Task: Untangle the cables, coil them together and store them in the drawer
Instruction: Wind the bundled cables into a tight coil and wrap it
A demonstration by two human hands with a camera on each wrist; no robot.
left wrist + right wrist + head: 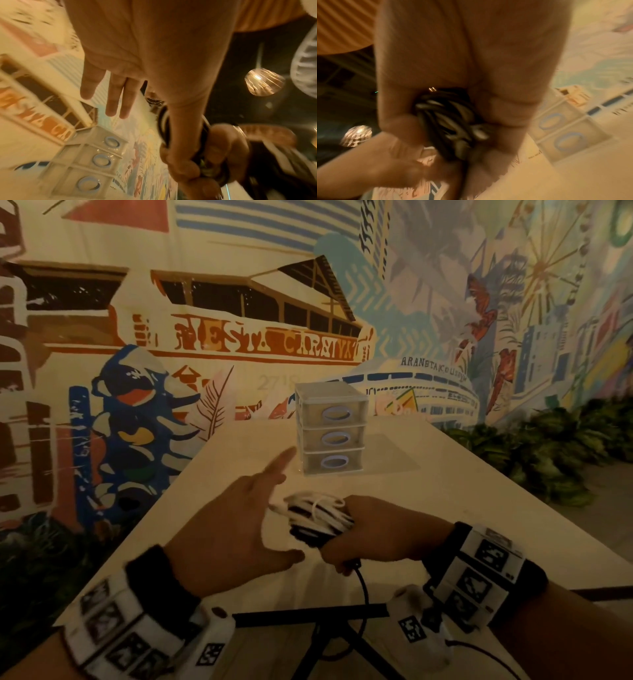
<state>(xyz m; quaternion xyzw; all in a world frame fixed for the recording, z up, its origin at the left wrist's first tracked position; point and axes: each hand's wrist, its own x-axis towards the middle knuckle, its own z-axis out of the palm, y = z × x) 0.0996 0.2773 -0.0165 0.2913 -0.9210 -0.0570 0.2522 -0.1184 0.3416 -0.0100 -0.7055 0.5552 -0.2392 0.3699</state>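
A coil of black and white cables [317,517] [448,121] is gripped in my right hand [373,532] just above the table, fingers curled round the bundle. One black cable end hangs from under that hand toward the front edge. My left hand [236,525] hovers just left of the coil with straight, spread fingers [113,97] and holds nothing. A small clear three-drawer unit [330,428] [96,159] [563,129] with blue oval handles stands farther back on the table; all drawers are closed.
The pale table [445,508] runs away from me, its far end against a painted mural wall [205,337]. Green plants [548,446] line the right side. A black tripod-like stand [325,631] sits below the front edge.
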